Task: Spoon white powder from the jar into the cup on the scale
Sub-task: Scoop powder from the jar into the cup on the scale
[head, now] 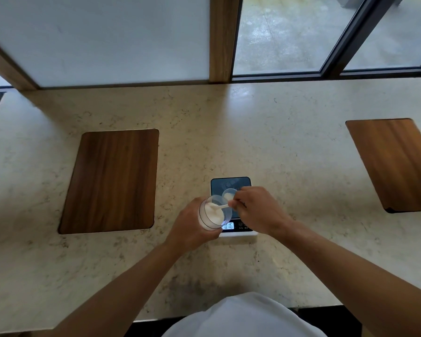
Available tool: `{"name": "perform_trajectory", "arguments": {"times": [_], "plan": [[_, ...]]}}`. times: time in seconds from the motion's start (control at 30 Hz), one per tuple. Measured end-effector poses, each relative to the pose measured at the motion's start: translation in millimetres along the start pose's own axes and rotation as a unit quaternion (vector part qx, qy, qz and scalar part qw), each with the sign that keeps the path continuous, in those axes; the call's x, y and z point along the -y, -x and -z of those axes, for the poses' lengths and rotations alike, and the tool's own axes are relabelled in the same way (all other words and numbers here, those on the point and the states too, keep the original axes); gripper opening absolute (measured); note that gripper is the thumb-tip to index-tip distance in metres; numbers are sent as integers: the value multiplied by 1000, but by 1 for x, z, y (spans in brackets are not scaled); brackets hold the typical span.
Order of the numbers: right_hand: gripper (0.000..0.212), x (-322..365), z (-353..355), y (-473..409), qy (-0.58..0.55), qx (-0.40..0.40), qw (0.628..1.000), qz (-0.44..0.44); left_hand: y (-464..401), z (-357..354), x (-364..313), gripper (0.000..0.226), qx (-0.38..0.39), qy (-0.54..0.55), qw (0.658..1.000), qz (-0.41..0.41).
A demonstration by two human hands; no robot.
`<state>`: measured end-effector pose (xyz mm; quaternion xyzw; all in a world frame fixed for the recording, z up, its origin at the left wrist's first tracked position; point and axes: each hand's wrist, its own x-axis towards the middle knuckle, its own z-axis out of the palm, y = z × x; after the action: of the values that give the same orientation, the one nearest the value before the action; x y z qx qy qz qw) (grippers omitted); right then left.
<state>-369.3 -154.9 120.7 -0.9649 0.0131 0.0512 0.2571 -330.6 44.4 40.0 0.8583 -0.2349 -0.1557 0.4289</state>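
My left hand (190,227) grips a clear jar (210,214) of white powder, tilted toward the right and held just left of the scale (231,184). My right hand (255,210) pinches the handle of a small white spoon (220,207); its bowl is down in the jar's powder. A small clear cup (228,194) stands on the scale's dark platform with a little white powder in its bottom. The scale's lit display (228,226) shows digits, partly hidden by the jar.
The scale rests on a pale marble counter (277,142). A dark wooden board (111,181) lies to the left and another wooden board (399,164) at the far right. Windows and a wooden post (224,37) line the counter's back edge.
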Motion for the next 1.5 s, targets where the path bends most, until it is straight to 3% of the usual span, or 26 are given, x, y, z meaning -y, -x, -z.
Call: {"name": "perform_trajectory", "arguments": {"times": [0.5, 1.5], "plan": [[30, -3, -1, -1, -145, 11, 981, -126, -5, 1, 1, 79, -7, -20, 1000, 4], [33, -20, 31, 8, -246, -26, 957, -151, -12, 5, 9, 81, -14, 22, 999, 45]]}}
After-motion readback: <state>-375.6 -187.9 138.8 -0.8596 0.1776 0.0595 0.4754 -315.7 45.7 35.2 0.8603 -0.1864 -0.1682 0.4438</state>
